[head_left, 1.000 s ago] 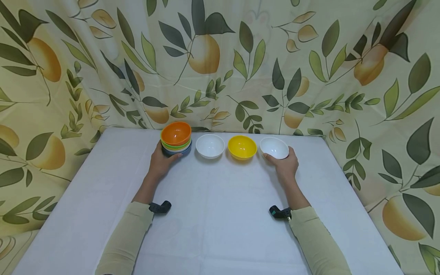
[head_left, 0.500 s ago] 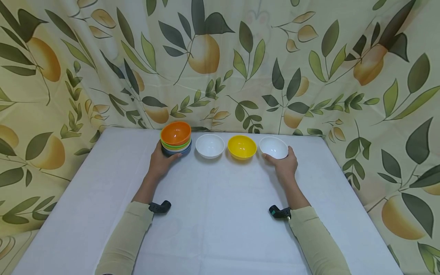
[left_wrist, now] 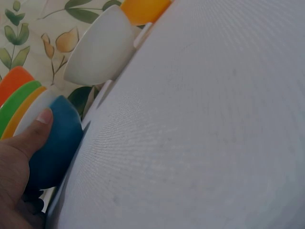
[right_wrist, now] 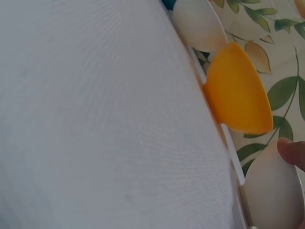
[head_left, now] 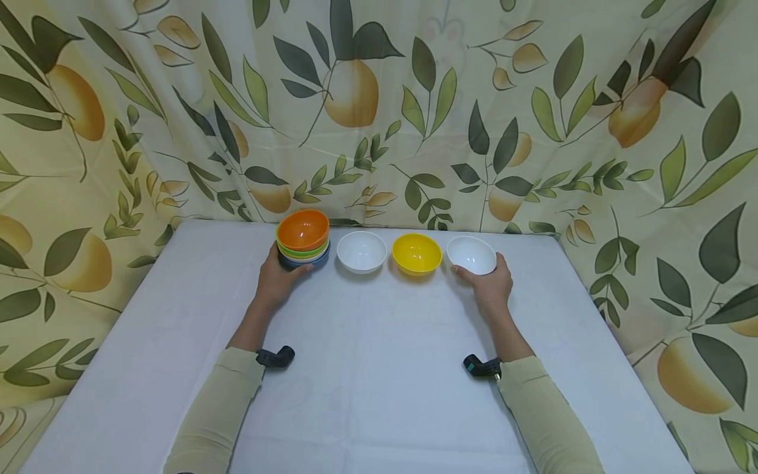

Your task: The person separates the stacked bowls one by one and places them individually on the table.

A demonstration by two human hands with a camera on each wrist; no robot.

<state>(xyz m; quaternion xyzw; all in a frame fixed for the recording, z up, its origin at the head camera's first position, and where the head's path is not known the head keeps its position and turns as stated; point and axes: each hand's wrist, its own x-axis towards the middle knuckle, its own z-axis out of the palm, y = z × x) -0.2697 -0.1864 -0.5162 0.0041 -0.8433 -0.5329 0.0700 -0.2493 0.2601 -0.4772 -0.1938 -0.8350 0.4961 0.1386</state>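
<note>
Seen along the far edge of the bench (head_left: pixel 367 368), in one row: a stack of bowls (head_left: pixel 303 245), a white bowl (head_left: pixel 361 251), a yellow bowl (head_left: pixel 417 253) and a second white bowl (head_left: pixel 471 254). Stack placed toward the far left corner, with an orange bowl on top and a blue one at the bottom. Left hand (head_left: pixel 277 282) curled around the near side of the stack, thumb pressed on the blue bowl, fingers grasping it. Right hand (head_left: pixel 490 284) wrapped around the second white bowl, nearest to the far right corner, fingers grasping its side. Both bowls resting on the white cloth. Behind the bench, a curtain (head_left: pixel 379 105) printed with leaves and fruit.
</note>
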